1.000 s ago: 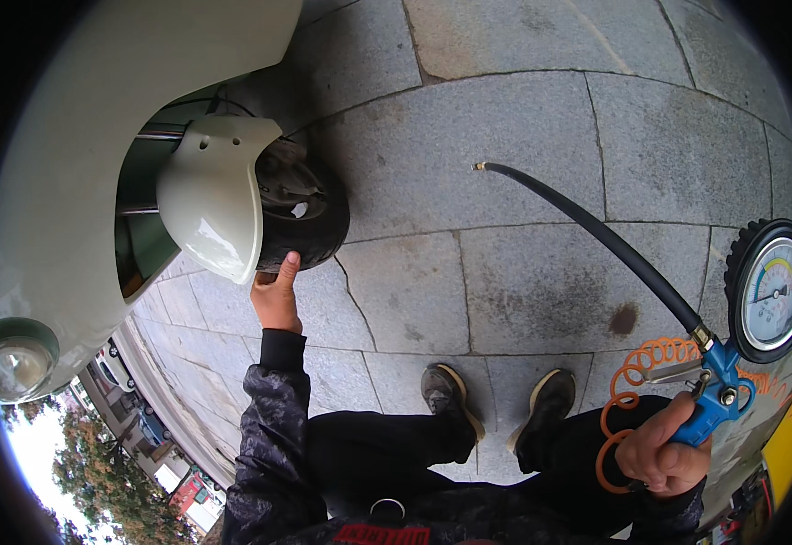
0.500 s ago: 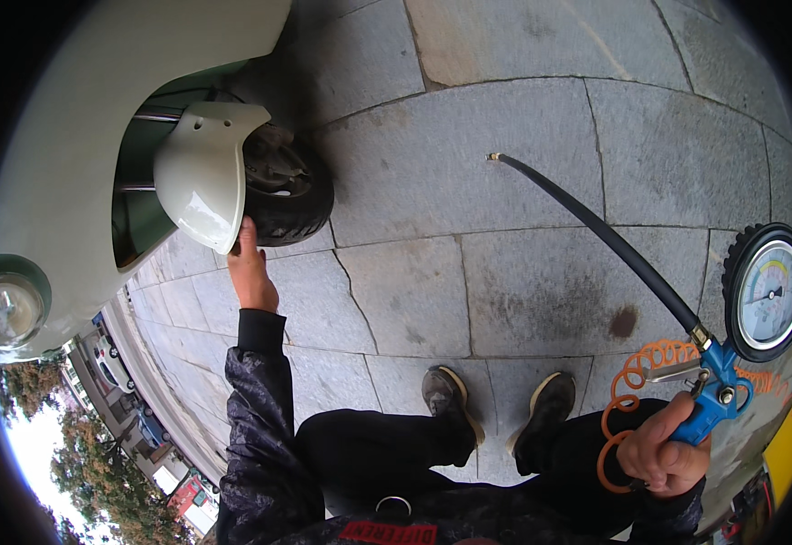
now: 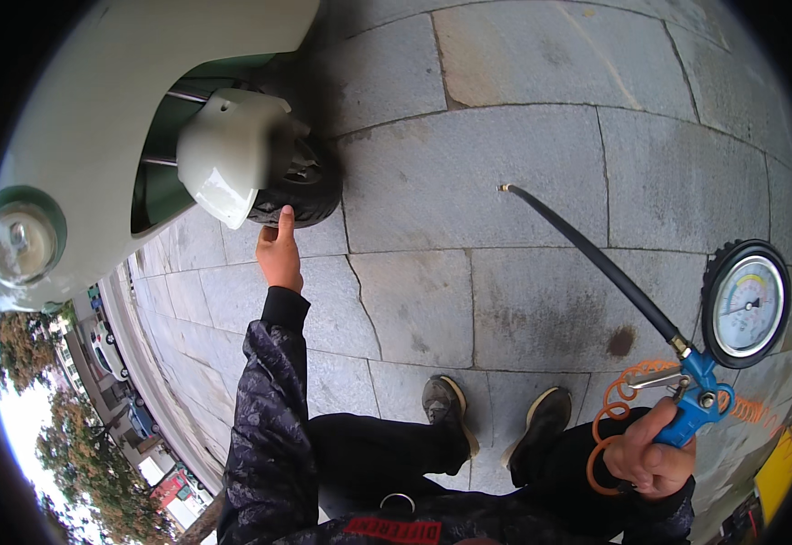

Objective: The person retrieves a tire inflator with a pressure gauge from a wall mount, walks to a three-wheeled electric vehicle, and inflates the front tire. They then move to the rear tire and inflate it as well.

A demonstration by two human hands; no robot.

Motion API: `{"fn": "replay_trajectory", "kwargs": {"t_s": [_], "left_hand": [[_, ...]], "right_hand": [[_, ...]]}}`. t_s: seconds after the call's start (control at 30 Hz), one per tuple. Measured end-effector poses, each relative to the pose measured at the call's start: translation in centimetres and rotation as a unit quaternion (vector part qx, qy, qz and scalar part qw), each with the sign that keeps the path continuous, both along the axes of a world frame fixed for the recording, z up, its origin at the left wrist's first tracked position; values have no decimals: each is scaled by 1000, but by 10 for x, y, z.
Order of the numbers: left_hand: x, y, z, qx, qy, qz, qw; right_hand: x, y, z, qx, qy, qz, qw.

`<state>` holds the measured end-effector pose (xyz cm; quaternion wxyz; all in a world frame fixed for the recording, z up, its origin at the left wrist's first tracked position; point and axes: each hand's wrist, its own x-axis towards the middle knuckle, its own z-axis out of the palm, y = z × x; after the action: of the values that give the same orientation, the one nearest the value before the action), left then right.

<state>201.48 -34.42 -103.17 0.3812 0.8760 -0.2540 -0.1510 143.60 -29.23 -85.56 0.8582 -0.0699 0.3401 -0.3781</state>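
My left hand reaches to the black tire of a small front wheel. Its thumb lies against the tread, and the other fingers are curled and partly hidden. Over the wheel sits a glossy pale fender, just left of that hand. At the lower right, my right hand is closed around the blue handle of a tire inflator. The inflator carries a round dial gauge with a black rubber rim. From it a black hose extends up and left, its brass end in mid-air.
A pale vehicle body with a round lamp fills the upper left. An orange coiled air hose loops beside my right hand. My shoes stand on grey stone paving. A yellow object lies at the right edge.
My left hand has moved from the fender's lower edge rightward onto the tire tread. The view has shifted slightly, and the right hand still holds the inflator.
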Motion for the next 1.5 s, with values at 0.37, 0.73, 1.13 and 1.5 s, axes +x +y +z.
{"fn": "replay_trajectory", "kwargs": {"t_s": [0.37, 0.73, 1.13, 1.5], "left_hand": [[-3, -16, -10, -171, 21, 23, 985], [-51, 4, -50, -127, 120, 193, 965], [-13, 26, -57, -253, 330, 148, 897], [52, 49, -91, 132, 366, -34, 921]], "right_hand": [[85, -12, -31, -127, -85, 112, 982], [171, 19, -52, -206, 35, 119, 971], [273, 54, -18, -181, 175, 161, 954], [341, 105, 35, -227, 274, 307, 883]]}}
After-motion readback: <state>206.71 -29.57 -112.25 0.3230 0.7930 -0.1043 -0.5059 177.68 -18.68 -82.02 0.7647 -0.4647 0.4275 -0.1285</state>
